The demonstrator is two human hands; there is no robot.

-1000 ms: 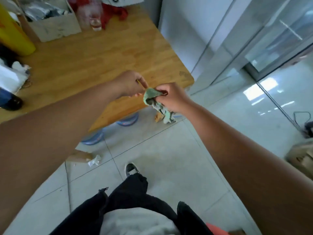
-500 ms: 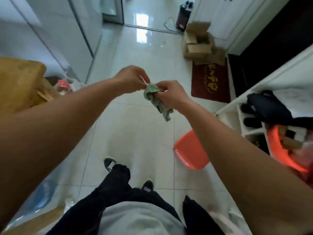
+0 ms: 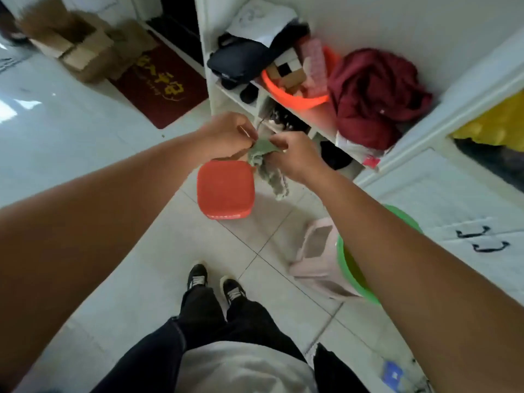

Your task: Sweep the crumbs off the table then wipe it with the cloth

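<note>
Since the earlier frame the head view has swung toward the white shelf (image 3: pixel 226 95), and the red stool (image 3: pixel 224 188), which sat low and to the right, now lies directly beneath the hands. The table has dropped out of sight.

Both hands are held together just above the stool's far right corner. The left hand (image 3: pixel 226 134) has its fingertips curled in to pinch the cloth (image 3: pixel 263 151) at its upper edge, and the right hand (image 3: pixel 295 157) closes round the bunched middle. A crumpled tail hangs past the stool's right side.

The cloth looks light, limp and soft. It is probably best taken by two corners to open it, then wadded flat under the palm for wiping.
</note>
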